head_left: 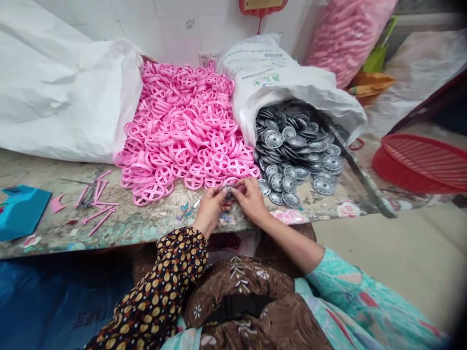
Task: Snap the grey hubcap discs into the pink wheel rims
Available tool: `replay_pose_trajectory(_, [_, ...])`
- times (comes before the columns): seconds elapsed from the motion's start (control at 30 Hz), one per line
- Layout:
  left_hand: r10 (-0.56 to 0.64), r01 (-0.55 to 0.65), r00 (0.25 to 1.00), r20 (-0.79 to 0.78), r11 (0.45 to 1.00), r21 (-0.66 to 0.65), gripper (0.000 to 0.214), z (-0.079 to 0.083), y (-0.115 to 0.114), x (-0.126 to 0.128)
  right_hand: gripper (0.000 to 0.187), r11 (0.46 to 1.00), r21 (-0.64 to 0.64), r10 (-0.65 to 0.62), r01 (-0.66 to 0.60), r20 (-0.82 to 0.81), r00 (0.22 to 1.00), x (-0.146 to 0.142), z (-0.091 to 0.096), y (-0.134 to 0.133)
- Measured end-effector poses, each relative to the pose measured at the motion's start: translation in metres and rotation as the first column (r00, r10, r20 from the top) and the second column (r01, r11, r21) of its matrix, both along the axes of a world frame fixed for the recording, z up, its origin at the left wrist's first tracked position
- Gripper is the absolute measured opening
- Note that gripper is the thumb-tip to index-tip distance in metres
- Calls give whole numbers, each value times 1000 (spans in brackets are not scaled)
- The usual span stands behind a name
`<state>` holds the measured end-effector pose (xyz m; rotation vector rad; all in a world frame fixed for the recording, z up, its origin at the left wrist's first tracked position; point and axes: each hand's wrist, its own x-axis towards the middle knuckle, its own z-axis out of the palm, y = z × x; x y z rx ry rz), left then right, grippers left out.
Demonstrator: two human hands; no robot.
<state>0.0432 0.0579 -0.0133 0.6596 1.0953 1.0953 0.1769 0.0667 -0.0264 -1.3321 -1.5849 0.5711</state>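
– "Crossed spokes everywhere: pink plastic rings (186,131) are lying heaped on the scuffed bench (134,223), and ridged grey discs (289,158) are shining beside them!"
– "Containers?"
– "A printed white sack (255,68) is gaping, grey discs spilling from its mouth; a plain sack (69,97) is slumping left of the rings."
– "And the hands?"
– "The left hand (210,210) and right hand (252,199) are both pinching one dark piece (229,192) between their fingertips, before the pink heap; it's seemingly another disc, but fingers are partly covering it."
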Motion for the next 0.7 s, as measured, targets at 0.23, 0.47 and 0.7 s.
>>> replay_pose_trajectory(0.23, [-30, 27, 992, 122, 999, 26, 33, 8, -25, -15, 25, 908, -292, 159, -301, -426, 891, 0, 14, -25])
replay_pose_trajectory(0.47, [-17, 17, 981, 192, 1000, 2, 29, 11, -38, -23, 33, 870, -377, 40, -319, -590, 806, 5, 26, -35])
replay_pose_trajectory(0.7, [-50, 46, 997, 55, 996, 74, 32, 9, -53, -22, 20, 980, -146, 119, -132, -99, 988, -5, 22, -48])
